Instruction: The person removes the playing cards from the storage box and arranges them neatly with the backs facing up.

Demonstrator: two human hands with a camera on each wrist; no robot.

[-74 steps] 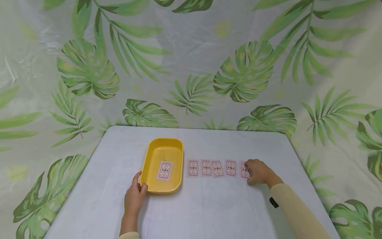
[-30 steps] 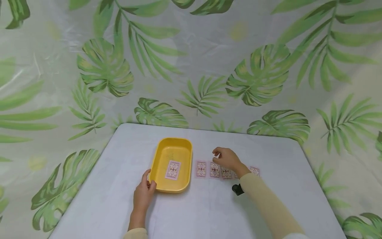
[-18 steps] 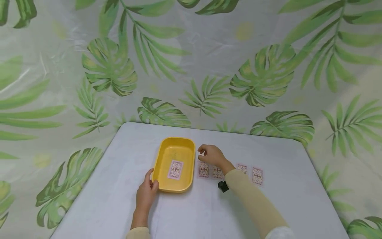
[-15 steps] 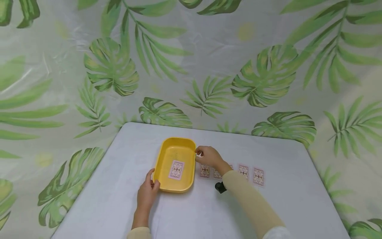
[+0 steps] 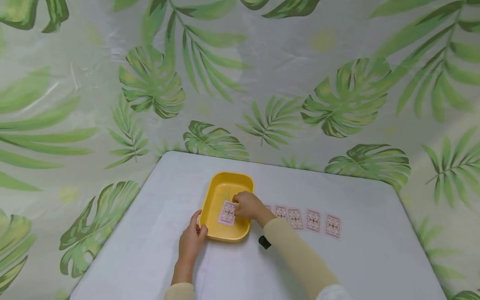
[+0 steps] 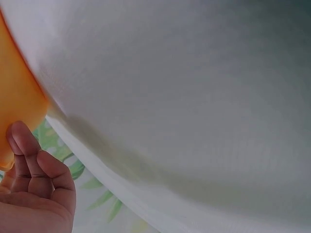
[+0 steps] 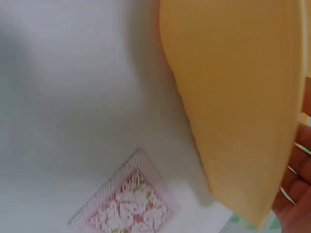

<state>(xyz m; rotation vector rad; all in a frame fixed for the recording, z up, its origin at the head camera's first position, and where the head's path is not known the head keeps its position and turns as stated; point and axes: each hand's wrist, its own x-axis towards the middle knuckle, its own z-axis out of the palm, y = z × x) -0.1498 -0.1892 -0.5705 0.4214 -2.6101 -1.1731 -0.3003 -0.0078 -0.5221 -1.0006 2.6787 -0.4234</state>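
Left hand: the left hand (image 5: 192, 243) grips the near left corner of the yellow tray (image 5: 217, 196), thumb on its rim, fingers (image 6: 24, 150) curled against the wall.
Right hand: the right hand (image 5: 247, 206) reaches into the tray, fingers curled on a patterned card (image 5: 226, 213) lying on the tray floor.
Card row: four more cards (image 5: 306, 219) lie face down on the desk (image 5: 150, 233), right of the tray.
Backdrop: a leaf-print sheet (image 5: 240, 83) hangs behind.

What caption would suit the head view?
Right hand over a card in the yellow tray; left hand holds its corner.
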